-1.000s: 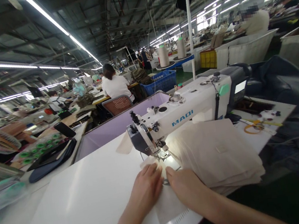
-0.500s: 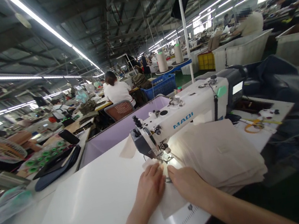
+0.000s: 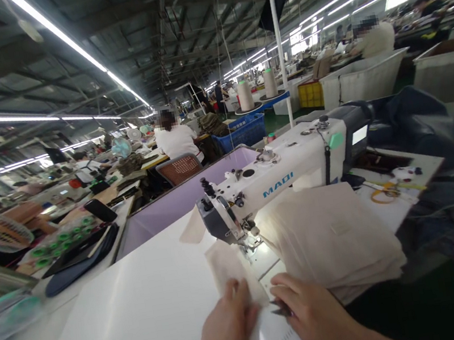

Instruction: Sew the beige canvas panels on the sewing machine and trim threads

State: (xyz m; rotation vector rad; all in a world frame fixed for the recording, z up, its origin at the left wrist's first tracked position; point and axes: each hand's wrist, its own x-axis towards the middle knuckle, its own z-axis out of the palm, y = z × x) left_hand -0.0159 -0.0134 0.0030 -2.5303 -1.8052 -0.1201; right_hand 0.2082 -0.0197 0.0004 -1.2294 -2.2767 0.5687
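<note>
Fluorescent tubes [image 3: 59, 34] are glowing beneath the dark roof trusses of a long sewing hall. Seen from the cream fabric piece [image 3: 227, 265] near the middle, a co-worker in a white top [image 3: 175, 141] is sitting at eleven o'clock, back turned, and two beige thread cones [image 3: 245, 97] are standing at one o'clock.

This fabric piece is lying on the glossy white bench [image 3: 117, 319], just beside the presser foot [image 3: 252, 242], which is sitting at its two o'clock. It is showing as a flat, matte, narrow panel, with a paler strip running along its right edge; its near end is blurring and partly hiding behind fingers. At six o'clock, the left hand [image 3: 229, 324] is pressing and pinching it, the grip closing on the cloth. At four o'clock, the right hand [image 3: 314, 311] is curling around dark thread snips [image 3: 280, 308], its grip holding them with the pointed blades facing the left hand.

Bright light is shining under the white MAQI sewing machine [image 3: 296, 173]. A stack of cream cloth [image 3: 332, 234] is resting at three o'clock, and a loose fabric scrap [image 3: 192, 230] is lying at eleven.
</note>
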